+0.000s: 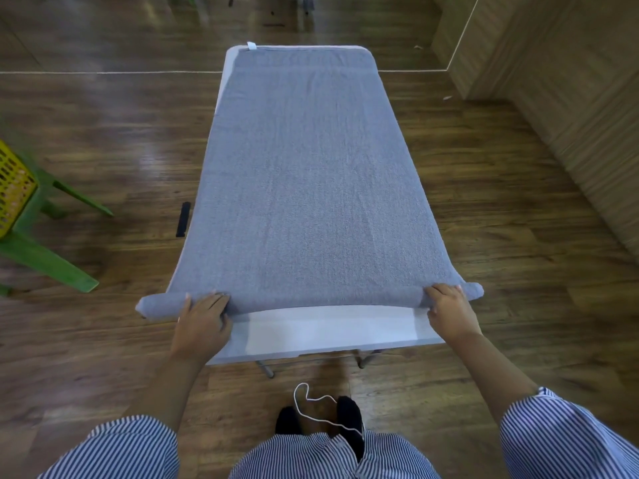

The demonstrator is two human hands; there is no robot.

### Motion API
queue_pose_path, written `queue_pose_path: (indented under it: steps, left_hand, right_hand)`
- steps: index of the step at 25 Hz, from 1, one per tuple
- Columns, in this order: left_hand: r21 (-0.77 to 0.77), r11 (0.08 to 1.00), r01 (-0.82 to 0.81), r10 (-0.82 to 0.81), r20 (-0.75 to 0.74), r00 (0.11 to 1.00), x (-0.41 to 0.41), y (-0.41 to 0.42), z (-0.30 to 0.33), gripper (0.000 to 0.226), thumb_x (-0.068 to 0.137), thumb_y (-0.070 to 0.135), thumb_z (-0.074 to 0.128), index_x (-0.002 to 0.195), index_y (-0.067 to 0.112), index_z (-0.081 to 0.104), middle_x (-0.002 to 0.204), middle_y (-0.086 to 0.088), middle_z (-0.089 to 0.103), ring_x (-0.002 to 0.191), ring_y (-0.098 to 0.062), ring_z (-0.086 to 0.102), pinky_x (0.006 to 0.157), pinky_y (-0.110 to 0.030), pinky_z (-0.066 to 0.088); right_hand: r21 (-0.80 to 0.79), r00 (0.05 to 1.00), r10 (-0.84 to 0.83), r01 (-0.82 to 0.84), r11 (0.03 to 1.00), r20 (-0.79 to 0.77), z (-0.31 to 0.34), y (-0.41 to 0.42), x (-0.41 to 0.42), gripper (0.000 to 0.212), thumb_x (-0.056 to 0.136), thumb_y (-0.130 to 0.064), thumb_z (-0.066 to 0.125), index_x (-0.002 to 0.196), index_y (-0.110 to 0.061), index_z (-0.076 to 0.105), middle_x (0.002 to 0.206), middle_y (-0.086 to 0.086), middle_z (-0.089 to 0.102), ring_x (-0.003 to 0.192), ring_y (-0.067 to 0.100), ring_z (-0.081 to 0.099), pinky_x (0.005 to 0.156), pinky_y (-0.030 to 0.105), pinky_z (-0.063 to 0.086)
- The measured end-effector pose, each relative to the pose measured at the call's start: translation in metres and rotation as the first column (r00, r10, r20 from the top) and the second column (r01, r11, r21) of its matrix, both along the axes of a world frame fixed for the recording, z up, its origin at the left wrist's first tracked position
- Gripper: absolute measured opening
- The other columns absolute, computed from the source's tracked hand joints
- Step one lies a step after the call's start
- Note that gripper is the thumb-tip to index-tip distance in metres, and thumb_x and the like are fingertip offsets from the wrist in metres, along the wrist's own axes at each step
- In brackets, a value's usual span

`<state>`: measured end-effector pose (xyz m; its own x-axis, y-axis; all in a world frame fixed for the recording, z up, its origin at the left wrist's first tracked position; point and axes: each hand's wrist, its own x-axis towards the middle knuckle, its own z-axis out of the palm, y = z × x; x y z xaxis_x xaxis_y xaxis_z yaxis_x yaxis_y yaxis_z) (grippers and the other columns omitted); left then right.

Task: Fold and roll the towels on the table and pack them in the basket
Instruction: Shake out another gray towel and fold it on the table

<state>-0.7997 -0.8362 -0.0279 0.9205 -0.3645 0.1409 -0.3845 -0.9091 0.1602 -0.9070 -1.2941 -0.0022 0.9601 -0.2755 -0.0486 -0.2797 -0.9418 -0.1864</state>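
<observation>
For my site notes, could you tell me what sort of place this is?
Probably an indoor room set up for towel folding: wood-plank floor, wood-panelled wall, and a folding white table bearing a grey towel.

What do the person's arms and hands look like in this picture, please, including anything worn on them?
Both forearms are bare from the wrist to past the elbow. The upper arms are covered by loose sleeves with narrow blue and white stripes, matching the garment below. The left hand seems to carry a thin ring on one finger, though it is small. The right hand shows no ring, watch or glove.
</observation>
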Motion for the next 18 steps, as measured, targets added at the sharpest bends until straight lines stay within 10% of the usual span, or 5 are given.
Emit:
queue_pose_path:
  steps: [8, 18]
  left_hand:
    - [0.031, 0.998, 0.049, -0.049, 0.001, 0.999, -0.011, 0.009, 0.012, 0.040, 0.078, 0.029, 0.036, 0.084, 0.012, 0.073, 0.076, -0.001, 0.070, 0.067, -0.024, 0.064, 0.076, -0.043, 0.042]
    - [0.027, 1.000, 0.007, -0.007, -0.005, 1.000, 0.000, 0.005, 0.015, 0.037, 0.086, 0.027, 0.037, 0.096, 0.009, 0.068, 0.097, -0.006, 0.068, 0.087, -0.028, 0.065, 0.073, -0.042, 0.048]
  right_hand:
    - [-0.017, 1.000, 0.022, -0.022, 1.000, -0.004, 0.004, -0.001, -0.003, 0.007, 0.077, -0.003, 0.063, 0.078, -0.002, 0.070, 0.076, 0.014, 0.067, 0.084, 0.035, 0.059, 0.094, 0.051, 0.042]
    - [-0.064, 0.995, 0.058, -0.053, 0.997, 0.084, 0.002, -0.003, -0.001, 0.030, 0.064, 0.016, 0.063, 0.090, 0.002, 0.065, 0.084, 0.015, 0.063, 0.079, 0.038, 0.060, 0.075, 0.049, 0.050]
